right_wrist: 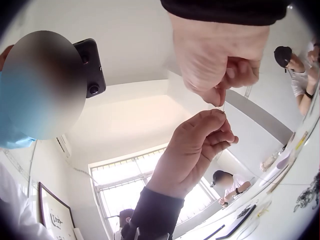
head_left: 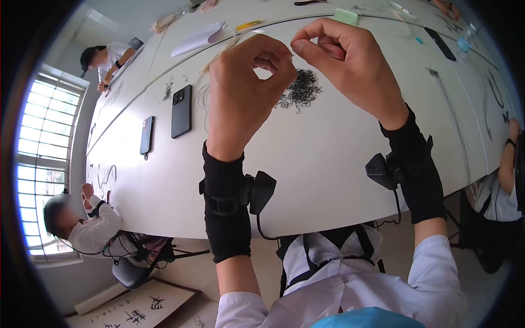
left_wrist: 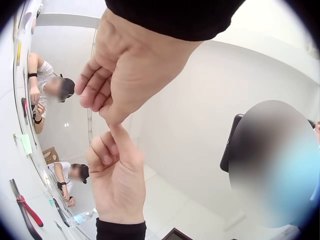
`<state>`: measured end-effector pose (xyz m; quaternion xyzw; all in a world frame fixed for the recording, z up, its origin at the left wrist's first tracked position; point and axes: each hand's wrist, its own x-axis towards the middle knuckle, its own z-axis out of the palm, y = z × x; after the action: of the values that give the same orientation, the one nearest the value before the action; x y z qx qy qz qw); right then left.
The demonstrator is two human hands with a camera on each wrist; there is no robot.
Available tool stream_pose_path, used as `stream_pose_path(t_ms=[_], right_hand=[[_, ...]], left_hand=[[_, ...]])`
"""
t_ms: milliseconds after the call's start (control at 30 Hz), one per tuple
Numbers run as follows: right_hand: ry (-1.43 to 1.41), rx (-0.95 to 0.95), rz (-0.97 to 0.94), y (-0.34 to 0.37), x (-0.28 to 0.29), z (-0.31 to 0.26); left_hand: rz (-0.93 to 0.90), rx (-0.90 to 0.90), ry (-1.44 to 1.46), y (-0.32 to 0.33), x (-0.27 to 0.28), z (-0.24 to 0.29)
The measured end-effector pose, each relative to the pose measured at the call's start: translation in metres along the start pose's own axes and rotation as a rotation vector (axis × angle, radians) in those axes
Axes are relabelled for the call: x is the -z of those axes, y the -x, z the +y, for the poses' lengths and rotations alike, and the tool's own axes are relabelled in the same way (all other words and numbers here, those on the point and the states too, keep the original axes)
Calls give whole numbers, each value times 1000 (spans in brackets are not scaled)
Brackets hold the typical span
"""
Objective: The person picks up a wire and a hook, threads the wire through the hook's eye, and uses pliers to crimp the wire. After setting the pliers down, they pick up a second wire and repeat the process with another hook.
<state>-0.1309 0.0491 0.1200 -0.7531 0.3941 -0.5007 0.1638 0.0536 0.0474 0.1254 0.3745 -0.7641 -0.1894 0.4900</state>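
Note:
Both hands are raised over the table, their fingertips almost meeting. My left hand (head_left: 240,87) pinches a tiny dark fish hook (head_left: 292,54) between thumb and forefinger. Opposite it, my right hand (head_left: 353,65) has thumb and forefinger pinched on a thin clear line (right_wrist: 224,106), a short length of which shows between the hands in the right wrist view. In the left wrist view the fingertips overlap and hide the hook. Below the hands lies a pile of small black fish hooks (head_left: 303,90).
Two phones (head_left: 181,112) lie left of the hands, with coiled clear line (head_left: 203,98) nearby. Farther back are white paper (head_left: 198,39), a yellow cutter (head_left: 248,25) and a green note (head_left: 345,16). Red-handled pliers (left_wrist: 27,212) and a water bottle (head_left: 466,39) stand out too. Other people sit around the table.

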Motion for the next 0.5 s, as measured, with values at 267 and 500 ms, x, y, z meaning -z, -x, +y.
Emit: stream_pose_path(t_ms=[267,500], right_hand=[[-237,-90,-147,-7,12,18],[-420,-247,-268,-9,22,9]], left_hand=[[-52,-32,117,0,-1,5],[-76,16,124,0,4,7]])
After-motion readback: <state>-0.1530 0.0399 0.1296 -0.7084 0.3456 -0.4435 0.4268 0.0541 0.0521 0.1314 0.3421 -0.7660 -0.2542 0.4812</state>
